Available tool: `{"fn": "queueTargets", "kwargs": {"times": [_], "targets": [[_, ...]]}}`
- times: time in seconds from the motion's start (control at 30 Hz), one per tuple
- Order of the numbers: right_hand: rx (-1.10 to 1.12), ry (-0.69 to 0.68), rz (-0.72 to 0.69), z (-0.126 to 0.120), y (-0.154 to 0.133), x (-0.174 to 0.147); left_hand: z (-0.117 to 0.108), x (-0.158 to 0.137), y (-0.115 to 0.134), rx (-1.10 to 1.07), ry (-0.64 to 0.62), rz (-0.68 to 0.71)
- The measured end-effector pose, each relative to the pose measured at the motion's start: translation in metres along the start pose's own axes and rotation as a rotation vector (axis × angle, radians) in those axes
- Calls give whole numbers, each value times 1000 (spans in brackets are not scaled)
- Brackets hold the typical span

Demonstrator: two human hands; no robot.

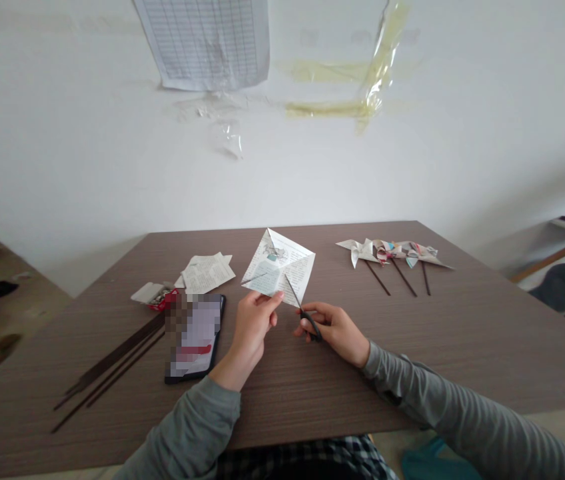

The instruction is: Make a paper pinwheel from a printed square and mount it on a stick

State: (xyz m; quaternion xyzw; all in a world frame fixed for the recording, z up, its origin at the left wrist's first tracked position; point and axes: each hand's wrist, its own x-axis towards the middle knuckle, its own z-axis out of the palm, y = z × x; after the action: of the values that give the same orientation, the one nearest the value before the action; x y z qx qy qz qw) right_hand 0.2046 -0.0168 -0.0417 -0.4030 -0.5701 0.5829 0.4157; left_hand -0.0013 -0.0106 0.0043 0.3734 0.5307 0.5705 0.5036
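My left hand [257, 321] pinches the lower edge of a square of printed paper [278, 261] between thumb and fingers, holding it up off the table. Slits or crease lines run in from the paper's corners toward its middle. My right hand [335, 328] is closed round the black handles of a pair of scissors [311, 324]. Their blade lies against the paper along its lower right corner, pointing toward the centre. Whether the second blade is behind the sheet, I cannot see.
Left on the brown table [362, 387] lie paper squares [207, 272], a small open box of pins [162, 297], a phone [197, 340] and several dark thin sticks [112, 360]. Three paper pinwheels on sticks [395, 257] lie at the back right. A white wall [312, 180] borders the far edge.
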Motion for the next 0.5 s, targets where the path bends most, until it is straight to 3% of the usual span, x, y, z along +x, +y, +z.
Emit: {"fn": "queueTargets", "kwargs": {"times": [0.5], "targets": [[-7,-23,7,1,0,0,-1,1,-1,6,20,-10]]}}
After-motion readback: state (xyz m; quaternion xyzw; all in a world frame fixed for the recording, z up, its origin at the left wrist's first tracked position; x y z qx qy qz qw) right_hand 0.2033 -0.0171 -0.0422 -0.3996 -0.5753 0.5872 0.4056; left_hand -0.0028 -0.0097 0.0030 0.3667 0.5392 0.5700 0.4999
